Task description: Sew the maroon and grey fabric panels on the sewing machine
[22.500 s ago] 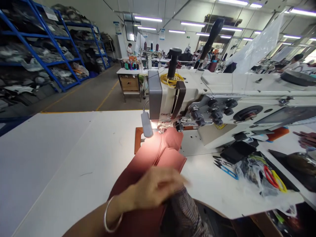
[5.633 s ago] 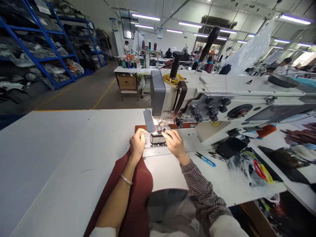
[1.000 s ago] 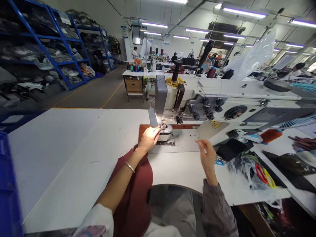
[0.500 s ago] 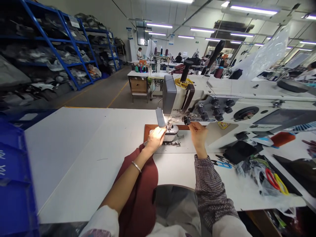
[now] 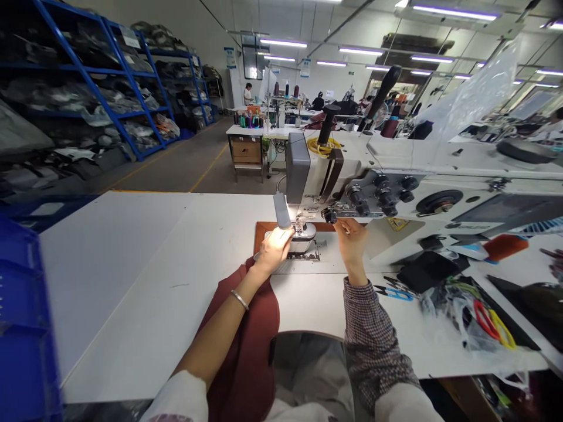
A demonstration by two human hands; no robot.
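Head view: judging from how things lie, no sewing is under way; looks like prep at the sewing machine [image 5: 319, 176].

Maroon fabric [image 5: 253, 337] is on the worktop [image 5: 211, 234], left of and in front of the free arm [image 5: 303, 237]. It runs under the left forearm and down over the front edge toward the lap. None of it shows under the needle area [image 5: 299, 224].

Left hand [image 5: 273, 251]: at the left side of the needle area, just below the tip of the lamp [image 5: 281, 212]. Fingers curled; can't tell whether they grip anything, and a thread would be too fine to see here.

Right hand [image 5: 350, 241]: raised on the right of the free arm, fingertips bunched just beside the black knob [image 5: 329, 215]. Can't tell if they pinch a thread or touch the knob.

Done: the needle area is lit, the fabric is within reach. Threading status unreadable. Any seams on the fabric: too small to confirm.

Left, my read: whatever both hands are busy with around needle and knob, then getting the fabric under the needle and stitching it.

Blue snips [image 5: 391, 291] and red-and-yellow scissors [image 5: 491, 319] lie on the right of the worktop, apart from both hands.
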